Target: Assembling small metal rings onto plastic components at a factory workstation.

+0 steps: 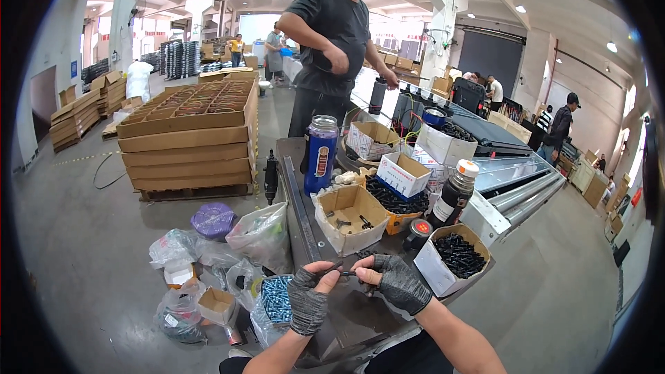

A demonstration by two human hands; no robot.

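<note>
Over the dark bench (pixel 360 325), my left hand (pixel 312 298) and my right hand (pixel 402 284), both in grey fingerless gloves, meet with fingertips pinched. Between them is a small black rod-like part (pixel 346 273); its exact kind is too small to make out. Just beyond the hands stands an open carton (pixel 353 244) with a few small black parts on its bottom. A white carton (pixel 433 274) heaped with black screw-like pieces is to the right of my right hand. Beside my left wrist sits a box of bluish metal bolts (pixel 277 298).
A blue bottle (pixel 320 159), a dark jar with a white lid (pixel 454 194) and a small round tin (pixel 418 233) stand on the bench. A black power screwdriver (pixel 271 179) hangs at its left edge. Plastic bags (pixel 260 235) lie left. A co-worker (pixel 332 48) stands across the bench.
</note>
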